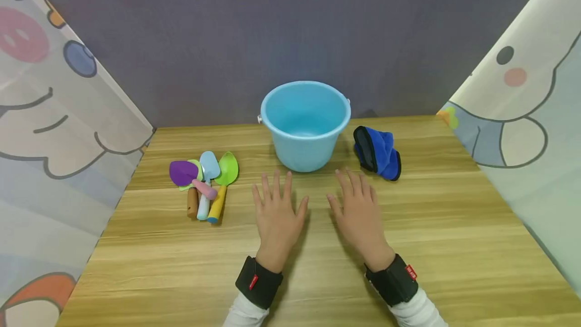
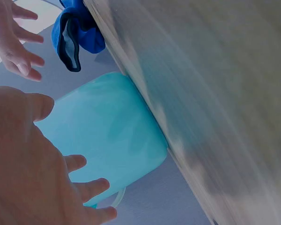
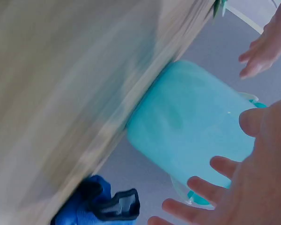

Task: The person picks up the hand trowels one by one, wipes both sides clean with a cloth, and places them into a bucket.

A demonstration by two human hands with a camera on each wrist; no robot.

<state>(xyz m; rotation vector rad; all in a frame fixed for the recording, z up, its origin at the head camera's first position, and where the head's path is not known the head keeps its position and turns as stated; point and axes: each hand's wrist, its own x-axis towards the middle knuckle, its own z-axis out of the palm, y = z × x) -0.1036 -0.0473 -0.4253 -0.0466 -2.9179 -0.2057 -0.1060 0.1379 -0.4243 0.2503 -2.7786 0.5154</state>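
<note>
Light-blue plastic bucket (image 1: 305, 125) — upright, empty — near both flat hands.

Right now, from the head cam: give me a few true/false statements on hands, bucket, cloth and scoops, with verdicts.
1. Both hands lie flat and open on the table. True: the left hand and right hand hold nothing.
2. The blue cloth is inside the bucket. False: it lies on the table to the right of the bucket.
3. The bucket stands upright and looks empty. True.
4. The toy scoops lie to the right of the bucket. False: they lie in a pile to its left.
5. The left hand grips a scoop. False: the scoops lie apart from it, untouched.
</note>
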